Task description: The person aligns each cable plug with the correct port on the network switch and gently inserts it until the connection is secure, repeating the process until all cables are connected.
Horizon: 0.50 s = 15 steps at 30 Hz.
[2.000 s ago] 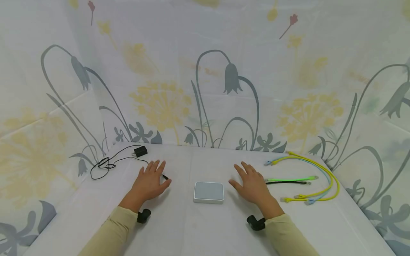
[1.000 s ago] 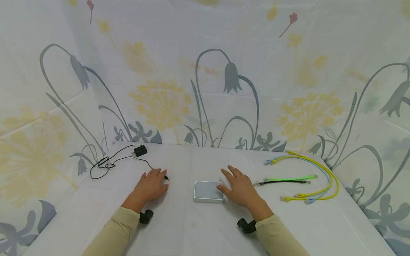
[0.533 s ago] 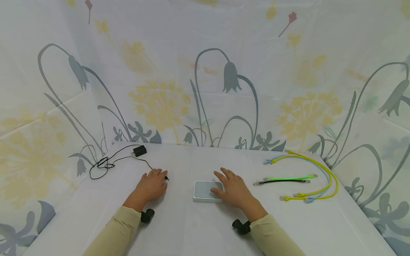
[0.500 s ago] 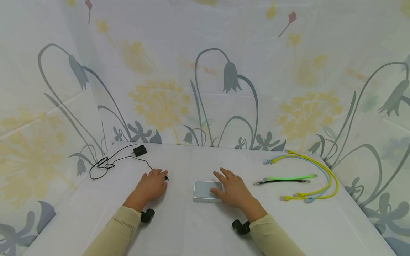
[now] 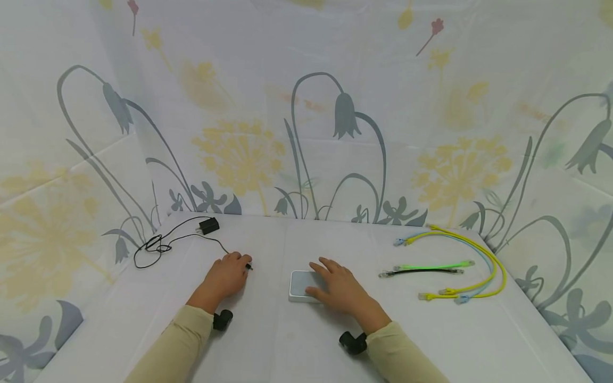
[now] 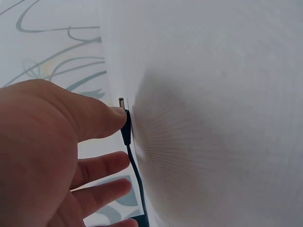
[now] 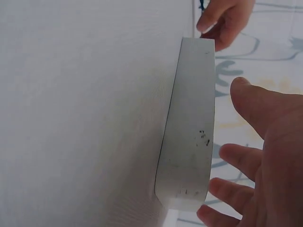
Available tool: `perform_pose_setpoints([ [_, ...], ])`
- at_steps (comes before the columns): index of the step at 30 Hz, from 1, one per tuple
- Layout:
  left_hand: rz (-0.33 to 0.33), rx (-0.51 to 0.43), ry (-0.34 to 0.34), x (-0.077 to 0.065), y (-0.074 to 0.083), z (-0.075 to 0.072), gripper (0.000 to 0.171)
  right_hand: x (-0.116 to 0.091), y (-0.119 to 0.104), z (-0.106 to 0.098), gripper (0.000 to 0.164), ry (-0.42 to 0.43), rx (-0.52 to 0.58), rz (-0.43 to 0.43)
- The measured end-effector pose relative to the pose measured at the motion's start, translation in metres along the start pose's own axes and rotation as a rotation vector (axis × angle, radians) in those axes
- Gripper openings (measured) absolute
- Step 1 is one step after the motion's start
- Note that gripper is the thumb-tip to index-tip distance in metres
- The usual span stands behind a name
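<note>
My left hand [image 5: 228, 275] pinches a black barrel plug [image 6: 126, 126] at the end of a thin black cord [image 6: 136, 172]. The thumb lies on the plug in the left wrist view; its metal tip juts past the thumb, close to the tabletop. The index fingertip is hidden there. My right hand [image 5: 339, 288] reaches over a flat white box [image 5: 299, 283] with a grey top, covering its right part in the head view. Its fingers are spread and hold nothing. In the right wrist view, the box's white side [image 7: 191, 113] is beside the thumb and fingers.
The cord runs in loops to a black power adapter [image 5: 209, 226] at the back left. On the right lie a green network cable [image 5: 433, 266], a black one [image 5: 426, 272], and longer yellow [image 5: 504, 276] and light blue [image 5: 489, 260] ones. A floral-patterned curtain [image 5: 268, 106] surrounds the white table [image 5: 287, 346].
My right hand has moved left from beside the cables to above the white box. The left hand has come down onto the plug and now pinches it.
</note>
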<state>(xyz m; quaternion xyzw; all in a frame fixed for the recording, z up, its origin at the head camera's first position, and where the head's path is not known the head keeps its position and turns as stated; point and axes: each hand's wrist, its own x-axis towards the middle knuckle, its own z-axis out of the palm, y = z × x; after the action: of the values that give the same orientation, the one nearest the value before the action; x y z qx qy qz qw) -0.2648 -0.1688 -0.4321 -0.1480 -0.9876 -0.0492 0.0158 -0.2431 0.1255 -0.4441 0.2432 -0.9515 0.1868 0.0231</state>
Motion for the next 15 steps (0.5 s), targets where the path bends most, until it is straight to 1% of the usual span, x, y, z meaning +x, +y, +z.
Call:
perform_pose_setpoints([
  [7,-0.032,-0.016,0.012,0.0066,-0.0012,0.0036,0.029,0.0010,-0.0036,0.0026,0.062,-0.003,0.036,-0.020],
  [15,-0.047,-0.016,0.023,0.0095,-0.0007,0.0048,0.022,0.0017,-0.0065,0.0051,0.063,-0.041,0.022,-0.034],
])
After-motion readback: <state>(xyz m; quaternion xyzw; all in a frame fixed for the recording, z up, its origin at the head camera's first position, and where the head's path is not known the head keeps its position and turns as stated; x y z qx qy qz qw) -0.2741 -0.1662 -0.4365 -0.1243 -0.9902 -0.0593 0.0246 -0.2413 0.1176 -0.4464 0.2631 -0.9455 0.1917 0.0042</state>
